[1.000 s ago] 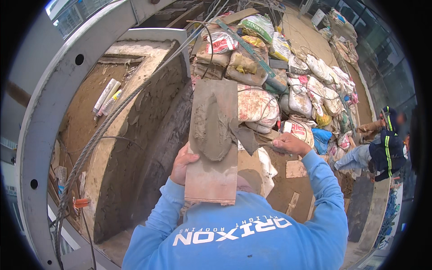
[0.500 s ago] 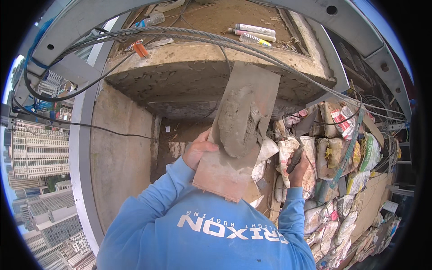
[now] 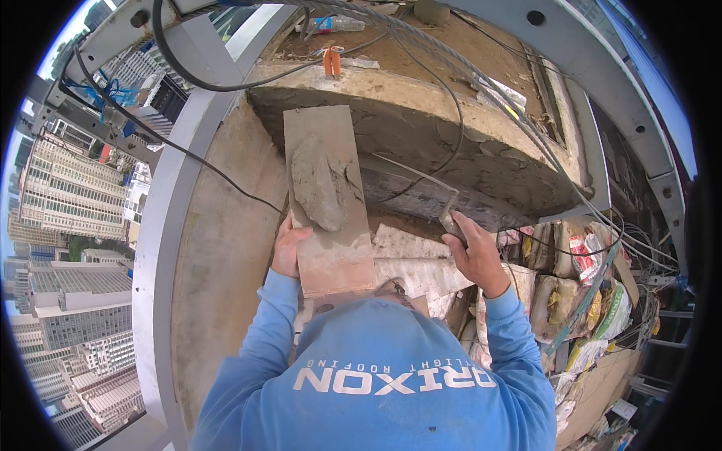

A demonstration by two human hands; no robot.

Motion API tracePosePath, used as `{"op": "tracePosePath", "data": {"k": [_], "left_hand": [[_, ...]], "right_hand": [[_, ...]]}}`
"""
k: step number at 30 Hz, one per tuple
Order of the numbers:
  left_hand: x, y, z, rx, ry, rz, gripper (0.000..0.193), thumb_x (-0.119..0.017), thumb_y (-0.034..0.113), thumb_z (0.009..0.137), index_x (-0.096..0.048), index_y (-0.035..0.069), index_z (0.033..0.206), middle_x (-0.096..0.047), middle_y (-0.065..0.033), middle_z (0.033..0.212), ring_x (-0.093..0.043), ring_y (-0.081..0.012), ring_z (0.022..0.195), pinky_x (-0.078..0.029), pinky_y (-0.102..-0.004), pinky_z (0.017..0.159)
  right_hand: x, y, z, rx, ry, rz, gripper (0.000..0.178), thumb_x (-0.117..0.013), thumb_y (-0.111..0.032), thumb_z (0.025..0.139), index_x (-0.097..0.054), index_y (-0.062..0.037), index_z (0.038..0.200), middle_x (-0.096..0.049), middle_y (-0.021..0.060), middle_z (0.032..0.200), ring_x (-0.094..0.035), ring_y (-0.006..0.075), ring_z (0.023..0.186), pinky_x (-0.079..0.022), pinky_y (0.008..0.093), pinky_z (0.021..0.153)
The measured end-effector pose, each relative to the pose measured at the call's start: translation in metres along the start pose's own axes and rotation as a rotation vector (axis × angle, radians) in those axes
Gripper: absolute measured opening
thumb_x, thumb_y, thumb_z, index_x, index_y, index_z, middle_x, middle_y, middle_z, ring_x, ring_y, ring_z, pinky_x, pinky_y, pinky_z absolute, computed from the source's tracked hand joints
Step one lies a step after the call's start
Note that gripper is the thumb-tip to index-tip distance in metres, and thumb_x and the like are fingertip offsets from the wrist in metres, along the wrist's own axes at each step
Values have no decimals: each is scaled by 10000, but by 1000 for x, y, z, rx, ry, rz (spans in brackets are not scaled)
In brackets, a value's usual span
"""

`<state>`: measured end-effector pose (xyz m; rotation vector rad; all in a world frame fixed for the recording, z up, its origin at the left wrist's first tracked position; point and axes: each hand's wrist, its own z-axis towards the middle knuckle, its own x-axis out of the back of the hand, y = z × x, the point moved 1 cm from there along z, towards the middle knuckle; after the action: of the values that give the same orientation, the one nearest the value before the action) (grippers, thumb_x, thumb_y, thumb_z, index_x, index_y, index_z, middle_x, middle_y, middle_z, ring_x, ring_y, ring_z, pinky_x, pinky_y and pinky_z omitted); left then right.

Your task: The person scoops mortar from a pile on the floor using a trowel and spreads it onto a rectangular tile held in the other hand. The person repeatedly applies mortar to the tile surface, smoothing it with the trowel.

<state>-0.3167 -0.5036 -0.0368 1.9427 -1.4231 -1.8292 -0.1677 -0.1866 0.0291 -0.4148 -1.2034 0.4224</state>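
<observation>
My left hand (image 3: 286,247) grips the side of a flat rectangular board (image 3: 336,264), its thumb over the face. A thick oval heap of wet grey mortar (image 3: 320,188) sits on the board's grey-smeared upper part. The lower end is reddish and mostly bare. To the right, my right hand (image 3: 479,254) is closed round the handle of a trowel (image 3: 450,223). Its thin blade shows nearly edge-on and points left, close below the mortar-coated face of a concrete ledge (image 3: 421,124). Whether the blade touches the wall I cannot tell.
Steel cables (image 3: 432,49) and black cords cross above the ledge. Orange grips (image 3: 332,62) stand on its edge, with a plastic bottle (image 3: 336,25) behind. Filled sacks (image 3: 553,304) are piled at the right. A concrete wall (image 3: 214,263) and metal rail border the left, with tall buildings far below.
The view has turned. The board has moved left and stands straighter in my left hand. My right hand has risen from over the sacks, bringing the trowel up near the ledge.
</observation>
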Motion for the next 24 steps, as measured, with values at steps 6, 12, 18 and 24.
{"op": "tracePosePath", "data": {"k": [6, 12, 18, 24], "left_hand": [[52, 62, -13, -122, 87, 11, 711, -550, 11, 757, -389, -26, 1448, -583, -176, 1323, -623, -316, 1159, -517, -419, 997], [67, 78, -25, -221, 75, 3, 725, -559, 1, 734, -397, -33, 1440, -581, -174, 1330, -618, -291, 1167, -505, -397, 995], [73, 91, -50, -227, 89, 257, 743, -602, 23, 713, -424, -36, 1432, -599, -160, 1317, -608, -261, 1183, -493, -367, 997], [106, 52, -60, -297, 185, 161, 767, -623, 30, 702, -417, -45, 1438, -595, -180, 1329, -611, -289, 1187, -498, -397, 1009]], "right_hand": [[-15, -67, 64, 186, -175, -192, 379, -669, -281, 926, -644, -117, 1267, -602, 96, 805, -604, 330, 628, -472, 430, 539], [-92, -77, 82, 205, -129, -144, 384, -692, -305, 908, -662, -135, 1251, -614, 79, 816, -620, 311, 639, -486, 419, 542], [-136, -82, 121, 270, -45, 4, 405, -710, -300, 894, -659, -120, 1253, -622, 67, 837, -628, 303, 648, -500, 410, 559], [-153, -58, 155, 430, 87, 27, 482, -767, -288, 834, -647, -101, 1261, -647, 71, 911, -645, 275, 694, -516, 379, 573]]}}
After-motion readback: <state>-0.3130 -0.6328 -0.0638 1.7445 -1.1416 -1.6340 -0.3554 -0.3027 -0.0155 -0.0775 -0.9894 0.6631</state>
